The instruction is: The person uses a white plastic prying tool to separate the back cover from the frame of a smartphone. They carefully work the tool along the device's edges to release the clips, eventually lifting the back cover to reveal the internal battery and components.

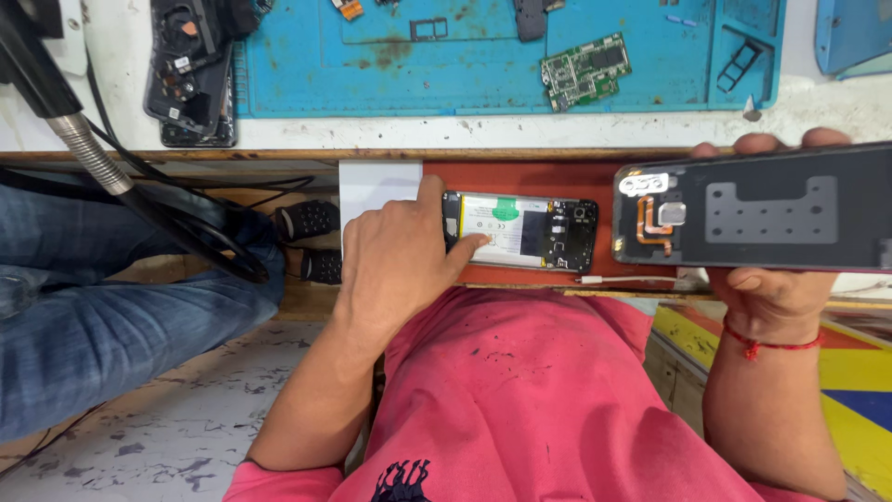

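My left hand (400, 251) grips one end of an opened phone body (525, 232), whose white battery and dark board show; it lies over a red surface (520, 181) just below the bench edge. My right hand (771, 279) holds up a black phone back cover (757, 209), inner side toward me, with an orange flex strip and a grey pad on it. The cover sits right of the phone body, a small gap between them.
A blue work mat (446, 79) on the bench carries a green circuit board (585, 72) and small tray parts. Another dismantled black phone (190, 65) lies at the left. A flexible metal hose (88, 153) and black cables hang left, beside a person's jeans-clad leg (102, 307).
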